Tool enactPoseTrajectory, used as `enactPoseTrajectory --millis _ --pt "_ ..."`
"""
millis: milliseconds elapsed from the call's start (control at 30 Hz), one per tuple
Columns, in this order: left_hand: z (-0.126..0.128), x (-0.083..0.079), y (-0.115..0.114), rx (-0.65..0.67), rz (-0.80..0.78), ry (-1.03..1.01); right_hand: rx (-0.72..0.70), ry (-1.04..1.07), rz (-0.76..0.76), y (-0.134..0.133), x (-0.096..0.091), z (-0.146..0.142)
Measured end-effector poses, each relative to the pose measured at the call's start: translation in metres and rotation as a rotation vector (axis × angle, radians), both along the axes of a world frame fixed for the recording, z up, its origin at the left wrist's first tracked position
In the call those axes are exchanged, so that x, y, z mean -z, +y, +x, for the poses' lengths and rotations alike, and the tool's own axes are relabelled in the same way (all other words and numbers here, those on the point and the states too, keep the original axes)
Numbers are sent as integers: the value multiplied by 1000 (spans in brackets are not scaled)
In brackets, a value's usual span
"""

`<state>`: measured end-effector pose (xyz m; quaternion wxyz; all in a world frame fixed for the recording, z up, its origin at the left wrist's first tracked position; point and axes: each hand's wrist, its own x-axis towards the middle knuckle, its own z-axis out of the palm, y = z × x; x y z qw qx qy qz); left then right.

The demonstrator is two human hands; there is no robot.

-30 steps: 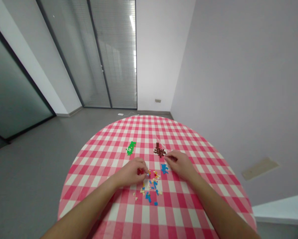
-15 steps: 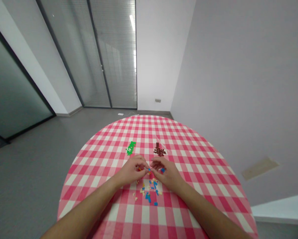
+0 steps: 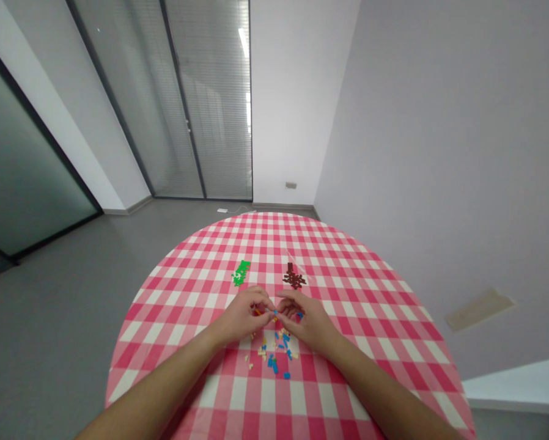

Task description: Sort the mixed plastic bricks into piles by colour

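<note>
My left hand (image 3: 246, 315) and my right hand (image 3: 307, 319) meet over a round table with a red-and-white gingham cloth (image 3: 274, 403). Their fingertips close together around a tiny blue brick (image 3: 275, 312), which is nearly hidden. A few red and yellow bricks (image 3: 257, 312) lie under my left fingers. Blue bricks (image 3: 299, 316) show partly beneath my right hand. Nearer me, mixed small bricks (image 3: 274, 351) lie scattered. Farther off are a green brick pile (image 3: 240, 273) and a dark brown brick pile (image 3: 294, 278).
The cloth's round edge (image 3: 274, 213) curves around the far side of the table, with grey floor (image 3: 58, 318) beyond it. Farther away stand glass doors with blinds (image 3: 205, 104) and a pale wall (image 3: 439, 153). A white cable (image 3: 228, 210) lies on the floor.
Over the last second, my right hand moved left from beside the dark brown pile to meet my left fingertips, and it now covers most of the blue bricks. The last half second shows little movement.
</note>
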<state>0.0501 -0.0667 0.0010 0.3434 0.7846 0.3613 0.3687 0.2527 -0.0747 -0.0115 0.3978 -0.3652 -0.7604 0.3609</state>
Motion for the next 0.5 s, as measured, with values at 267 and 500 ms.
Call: enactPoseTrajectory --millis 267,500 --pt "1 0 0 -20 -8 22 19 -37 10 2 -4 4" --pt "-5 2 2 -50 -14 76 147 -182 -96 28 -19 56"
